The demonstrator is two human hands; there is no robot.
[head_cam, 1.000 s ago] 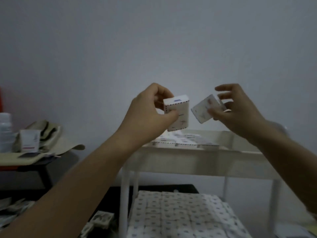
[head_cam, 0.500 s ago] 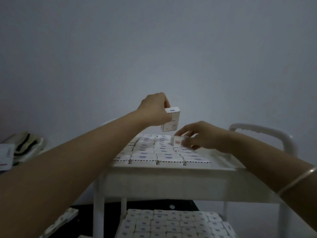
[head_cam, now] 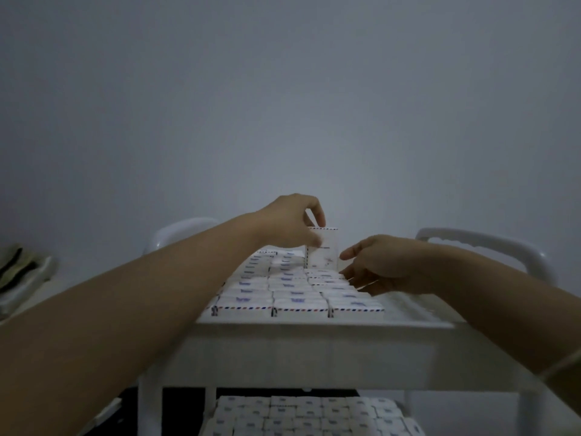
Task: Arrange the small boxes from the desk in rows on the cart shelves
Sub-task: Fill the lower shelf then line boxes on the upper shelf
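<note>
1. The box (head_cam: 322, 247) stands upright at the far end of the rows (head_cam: 283, 287) on the top shelf (head_cam: 408, 306). Half a second ago it hung higher and tilted. Its lower edge is now level with the tops of the rows; I cannot tell if it touches them.
2. It is white card, a tall oblong with sharp corners and a dashed red-and-blue border along its edges. The print on its face is too blurred to read.
3. The left hand (head_cam: 292, 221) pinches the box, one finger curled over its top corner and the thumb on its near face.
4. The right hand (head_cam: 386, 265) was closed on a small box in the rows; now it holds nothing. Its fingers are straight and spread, and one tip is just beside the upright box.
5. The rows lie flat and tight, edge to edge, each box with the same dashed border and a blue mark on top.
6. The cart (head_cam: 314, 350) is smooth white plastic with a rounded handle (head_cam: 487, 247) at the right.
7. Under it the lower boxes (head_cam: 308, 416) sit packed in the same way.
8. A thin bangle (head_cam: 562, 363) circles the right wrist.
9. Striped cloth (head_cam: 22, 272) lies crumpled at far left, against a plain grey wall (head_cam: 283, 89).
</note>
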